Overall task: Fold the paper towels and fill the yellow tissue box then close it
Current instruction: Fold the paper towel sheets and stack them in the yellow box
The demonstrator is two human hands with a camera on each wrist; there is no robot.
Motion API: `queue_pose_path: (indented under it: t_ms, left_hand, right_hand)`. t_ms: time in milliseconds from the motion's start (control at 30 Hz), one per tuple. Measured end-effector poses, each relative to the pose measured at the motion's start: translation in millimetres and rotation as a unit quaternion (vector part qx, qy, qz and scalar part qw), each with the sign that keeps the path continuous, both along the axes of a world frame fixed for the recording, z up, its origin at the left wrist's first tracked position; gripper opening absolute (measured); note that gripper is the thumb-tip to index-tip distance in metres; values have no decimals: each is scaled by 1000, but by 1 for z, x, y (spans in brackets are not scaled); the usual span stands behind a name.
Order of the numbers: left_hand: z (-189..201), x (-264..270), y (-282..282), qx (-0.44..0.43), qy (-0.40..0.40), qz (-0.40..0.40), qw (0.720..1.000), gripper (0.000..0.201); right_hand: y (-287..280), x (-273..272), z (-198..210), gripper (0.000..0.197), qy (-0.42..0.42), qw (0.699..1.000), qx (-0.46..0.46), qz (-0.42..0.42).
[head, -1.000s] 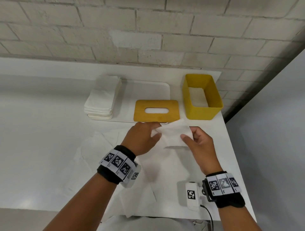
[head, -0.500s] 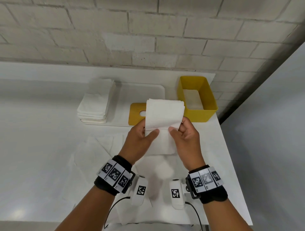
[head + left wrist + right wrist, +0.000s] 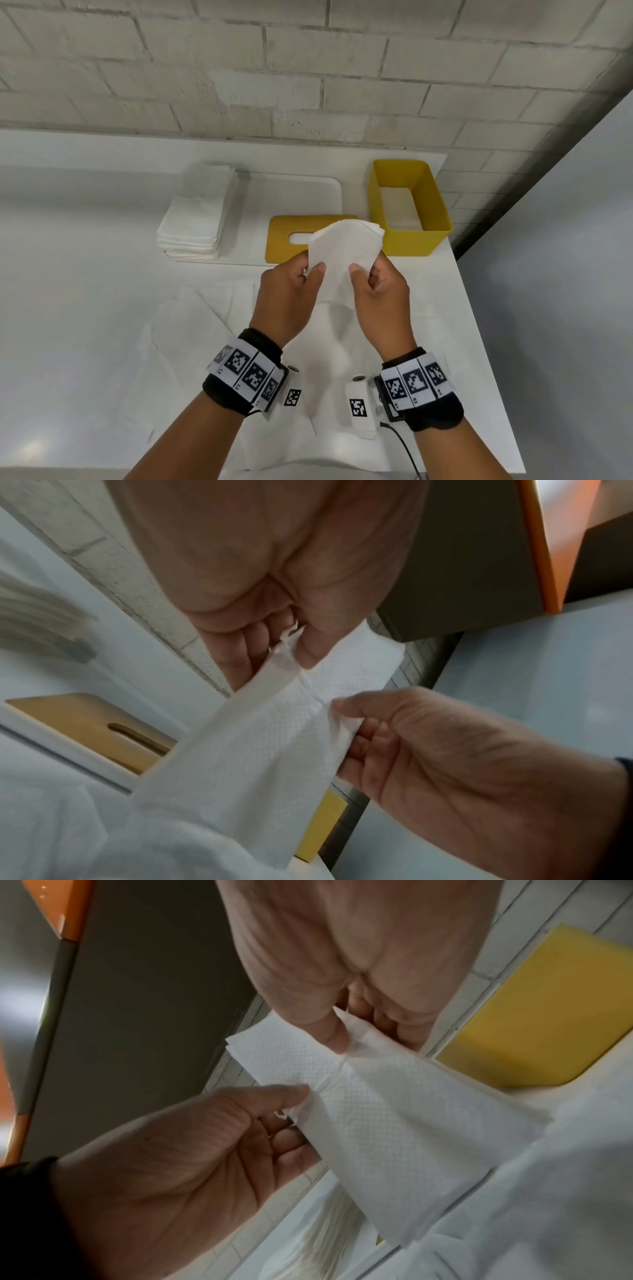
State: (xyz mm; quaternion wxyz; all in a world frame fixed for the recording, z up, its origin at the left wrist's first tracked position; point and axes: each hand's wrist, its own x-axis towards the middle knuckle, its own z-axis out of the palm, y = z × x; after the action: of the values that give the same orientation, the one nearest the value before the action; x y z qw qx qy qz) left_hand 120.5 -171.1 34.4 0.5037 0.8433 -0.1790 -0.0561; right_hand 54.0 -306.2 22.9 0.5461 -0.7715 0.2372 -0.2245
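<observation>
Both hands hold one folded white paper towel [image 3: 342,255] up above the table. My left hand [image 3: 294,284] pinches its left edge between thumb and fingers, and my right hand [image 3: 375,287] pinches its right edge. The wrist views show the same towel [image 3: 260,739] [image 3: 369,1102] stretched between the two thumbs. Behind it on the right stands the open yellow tissue box [image 3: 430,236], with white towel lying in its bottom. Its flat yellow lid [image 3: 284,240] with an oval slot lies left of the box, partly hidden by the towel.
A stack of folded white towels [image 3: 195,219] sits on the white tray [image 3: 294,192] at the back left. Unfolded towel sheets [image 3: 191,325] are spread on the white table under my hands. A brick wall runs behind, and the table edge drops off at the right.
The towel was lifted from the table a second ago. Since half a second ago its upright top has drooped away toward the lid while both hands keep their pinch.
</observation>
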Motion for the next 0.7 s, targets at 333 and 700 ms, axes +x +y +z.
queue_pose_path:
  t_ms: [333, 700]
  left_hand:
    - [-38, 1, 6, 64, 37, -20, 997, 23]
    - [-36, -2, 1, 53, 68, -24, 996, 24]
  right_hand:
    - [6, -8, -34, 8, 67, 997, 15, 31]
    - [7, -9, -34, 15, 64, 996, 47, 32]
